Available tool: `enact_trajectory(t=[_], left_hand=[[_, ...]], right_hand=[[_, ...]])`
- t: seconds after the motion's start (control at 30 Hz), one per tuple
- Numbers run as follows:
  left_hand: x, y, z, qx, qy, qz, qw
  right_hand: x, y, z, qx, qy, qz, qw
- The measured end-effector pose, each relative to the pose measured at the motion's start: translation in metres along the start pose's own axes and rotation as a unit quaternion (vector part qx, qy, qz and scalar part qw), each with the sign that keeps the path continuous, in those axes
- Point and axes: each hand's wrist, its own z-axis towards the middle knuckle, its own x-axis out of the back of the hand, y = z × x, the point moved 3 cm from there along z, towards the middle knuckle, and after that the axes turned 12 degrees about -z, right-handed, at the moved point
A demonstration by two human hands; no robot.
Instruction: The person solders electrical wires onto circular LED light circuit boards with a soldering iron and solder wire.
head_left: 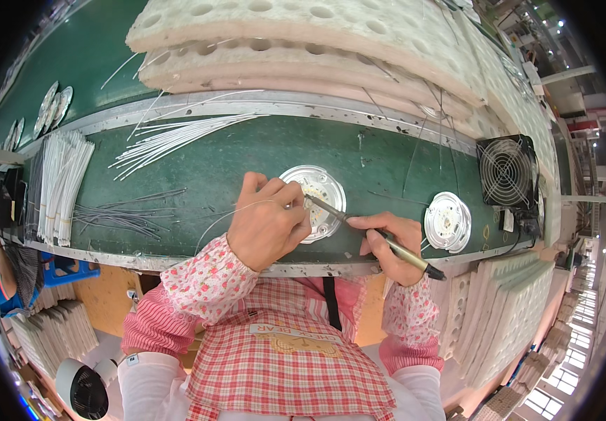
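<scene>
My right hand (394, 245) grips a soldering iron (405, 254) with a gold-coloured handle. Its dark shaft slants up to the left, and the tip meets the face of a round silver lamp base (332, 189). Curled over the left part of that base is my left hand (268, 221), fingers pinched together. A thin wire (220, 219) runs out of it in an arc to the left; the end at the fingertips is hidden. A second round silver lamp base (447, 222) lies to the right of my right hand, a lead beside it.
White wires (177, 140) fan out behind my left hand, grey wires (124, 216) lie left, beside bundled white wires (64, 186). A black fan (506, 172) stands right. Stacked foam boards with holes (303, 67) line the back. Another person's arm (1, 259) shows far left.
</scene>
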Motion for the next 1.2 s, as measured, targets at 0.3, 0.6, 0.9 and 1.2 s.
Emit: enact_trajectory(t=[0.3,0.6,0.9,1.2], left_hand=[[0.009,-0.003,-0.017,0.003,-0.022,0.053,0.998],[0.006,-0.006,-0.025,-0.051,-0.058,0.121,0.990],[0.011,-0.008,-0.015,-0.028,-0.070,0.058,0.995],[0.062,-0.117,0.028,0.123,0.103,0.131,0.978]], right_hand=[[-0.005,0.022,-0.008,-0.016,0.002,0.058,0.998],[-0.007,0.012,-0.020,-0.037,0.061,0.094,0.993],[-0.064,-0.009,0.015,0.123,0.109,-0.247,0.955],[-0.063,-0.002,-0.079,0.115,0.066,-0.418,0.899]])
